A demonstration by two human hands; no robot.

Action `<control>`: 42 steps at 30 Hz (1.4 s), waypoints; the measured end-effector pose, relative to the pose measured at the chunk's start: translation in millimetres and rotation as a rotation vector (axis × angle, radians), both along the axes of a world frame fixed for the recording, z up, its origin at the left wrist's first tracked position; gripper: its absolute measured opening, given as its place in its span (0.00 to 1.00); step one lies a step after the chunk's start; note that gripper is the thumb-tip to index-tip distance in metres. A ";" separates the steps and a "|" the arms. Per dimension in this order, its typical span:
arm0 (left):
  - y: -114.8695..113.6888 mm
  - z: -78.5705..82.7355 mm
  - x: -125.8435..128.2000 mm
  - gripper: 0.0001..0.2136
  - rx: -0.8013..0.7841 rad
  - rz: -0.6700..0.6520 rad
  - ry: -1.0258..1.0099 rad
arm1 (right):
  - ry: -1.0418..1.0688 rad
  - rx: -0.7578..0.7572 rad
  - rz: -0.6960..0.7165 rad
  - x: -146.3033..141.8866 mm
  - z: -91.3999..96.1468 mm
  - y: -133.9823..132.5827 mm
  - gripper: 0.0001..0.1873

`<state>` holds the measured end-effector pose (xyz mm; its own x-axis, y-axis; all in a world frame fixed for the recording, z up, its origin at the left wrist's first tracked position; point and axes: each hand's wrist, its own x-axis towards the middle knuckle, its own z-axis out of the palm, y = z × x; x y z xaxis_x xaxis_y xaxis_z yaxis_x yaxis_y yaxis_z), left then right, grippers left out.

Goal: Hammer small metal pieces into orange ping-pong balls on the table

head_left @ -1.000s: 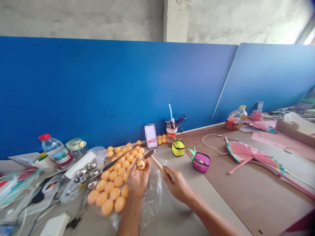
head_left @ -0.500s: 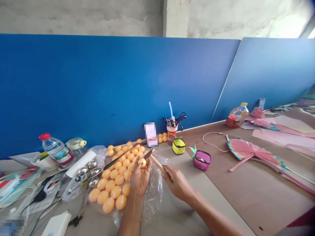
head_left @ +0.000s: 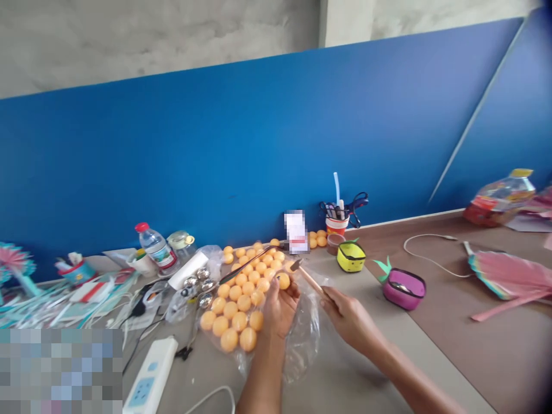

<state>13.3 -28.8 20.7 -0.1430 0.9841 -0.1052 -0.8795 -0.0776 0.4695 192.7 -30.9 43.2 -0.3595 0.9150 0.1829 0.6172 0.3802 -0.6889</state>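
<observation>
My left hand [head_left: 281, 307] is turned palm up, its fingers closed around an orange ping-pong ball [head_left: 283, 281] that has a small dark mark on it. In my right hand [head_left: 351, 315] is a small hammer [head_left: 311, 280] with a pale wooden handle and a dark metal head. The hammer head is close above the ball; whether they touch I cannot tell. Left of my left hand lies a clear plastic bag [head_left: 304, 345] with many orange ping-pong balls [head_left: 240, 322] in it. A long dark strip [head_left: 248, 263] rests across them.
A white power strip [head_left: 152, 374], cables and shiny metal balls [head_left: 202, 274] lie to the left, near a red-capped bottle [head_left: 158, 248]. Behind stand a cup of pens and scissors [head_left: 337, 224] and a blue partition [head_left: 241, 155]. Yellow [head_left: 351, 259] and purple [head_left: 404, 290] pouches sit right.
The view has swung left, so the things appear further right and the power strip shows more. The hammer has turned slightly; both hands keep their holds.
</observation>
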 end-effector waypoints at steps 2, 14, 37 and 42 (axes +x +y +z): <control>-2.2 3.5 0.5 0.10 0.007 -0.002 -0.008 | -0.025 0.004 -0.022 -1.1 -11.1 4.3 0.17; -9.6 12.8 -5.7 0.10 0.009 0.036 -0.067 | -0.184 -0.013 -0.094 -1.6 -30.7 11.4 0.19; -8.1 7.8 -13.6 0.12 -0.032 0.046 -0.138 | -0.353 -0.171 -0.061 -16.4 -2.6 2.3 0.19; -7.8 3.5 -15.5 0.13 -0.050 0.038 -0.183 | -0.356 -0.160 -0.061 -15.9 -3.0 1.0 0.19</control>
